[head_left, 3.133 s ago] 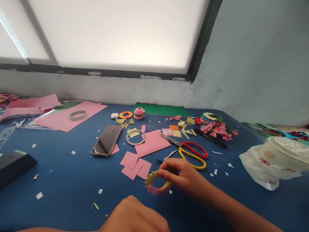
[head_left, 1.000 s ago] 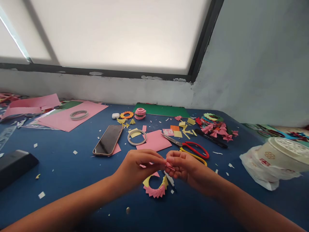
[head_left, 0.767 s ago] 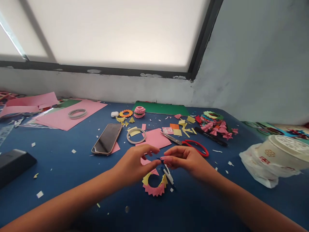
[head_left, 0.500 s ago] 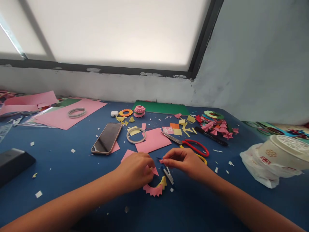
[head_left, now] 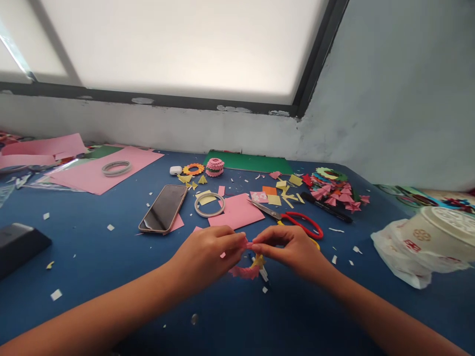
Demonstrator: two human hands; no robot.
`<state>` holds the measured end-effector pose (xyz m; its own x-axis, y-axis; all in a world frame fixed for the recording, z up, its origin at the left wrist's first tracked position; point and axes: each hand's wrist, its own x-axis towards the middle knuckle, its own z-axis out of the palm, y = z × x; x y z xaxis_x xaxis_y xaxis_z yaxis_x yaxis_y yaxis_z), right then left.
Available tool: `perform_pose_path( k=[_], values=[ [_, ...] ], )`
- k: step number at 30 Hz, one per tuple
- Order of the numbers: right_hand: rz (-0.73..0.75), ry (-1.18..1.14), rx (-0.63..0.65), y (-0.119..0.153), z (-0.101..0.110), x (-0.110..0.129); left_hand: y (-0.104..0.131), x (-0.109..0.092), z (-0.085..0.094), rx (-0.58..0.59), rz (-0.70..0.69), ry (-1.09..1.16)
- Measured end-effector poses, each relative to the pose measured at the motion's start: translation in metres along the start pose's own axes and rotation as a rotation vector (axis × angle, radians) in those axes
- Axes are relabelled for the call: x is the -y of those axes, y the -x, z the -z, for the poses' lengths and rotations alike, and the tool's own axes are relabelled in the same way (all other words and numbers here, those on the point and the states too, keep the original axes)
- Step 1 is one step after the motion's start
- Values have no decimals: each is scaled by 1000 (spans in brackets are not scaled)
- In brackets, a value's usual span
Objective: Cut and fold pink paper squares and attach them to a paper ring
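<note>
A curved chain of folded pink and yellow paper (head_left: pixel 247 272) hangs just below my left hand (head_left: pixel 217 249), whose fingers are closed on its upper end. My right hand (head_left: pixel 278 244) pinches a small folded pink piece (head_left: pixel 250 245) between thumb and forefinger. The fingertips of both hands nearly meet at this piece. Behind the chain lies a white and blue pen (head_left: pixel 264 274), partly hidden. Scissors with red and yellow handles (head_left: pixel 302 222) rest just beyond my right hand, their blades over a pink sheet (head_left: pixel 237 211).
A phone (head_left: pixel 164 209) and a tape roll (head_left: pixel 210 204) lie beyond my left hand. Folded pink pieces (head_left: pixel 343 193) and a black marker (head_left: pixel 326 207) are at the right, with a bagged cup (head_left: pixel 426 242) nearer. A black object (head_left: pixel 22 249) sits at the left.
My left hand has moved up and right to meet my right hand. The pink and yellow chain has lifted off the table with it. The view has shifted slightly.
</note>
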<state>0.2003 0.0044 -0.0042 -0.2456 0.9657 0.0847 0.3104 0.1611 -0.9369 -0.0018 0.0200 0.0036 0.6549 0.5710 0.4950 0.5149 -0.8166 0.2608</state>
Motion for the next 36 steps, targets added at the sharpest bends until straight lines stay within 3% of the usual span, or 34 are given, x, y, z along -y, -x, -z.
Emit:
perform_pose_path(
  k=[8, 18, 25, 36],
  values=[
    [-29, 39, 34, 2, -3, 4, 3, -4, -2, -79, -136, -55],
    [-95, -60, 106, 3, 0, 10, 4, -7, -1, -88, -161, -73],
    [-145, -112, 58, 3, -4, 12, 4, -5, -4, -137, -237, -96],
    [-19, -67, -10, 4, -6, 11, 3, -5, -8, -156, -217, -73]
  ],
)
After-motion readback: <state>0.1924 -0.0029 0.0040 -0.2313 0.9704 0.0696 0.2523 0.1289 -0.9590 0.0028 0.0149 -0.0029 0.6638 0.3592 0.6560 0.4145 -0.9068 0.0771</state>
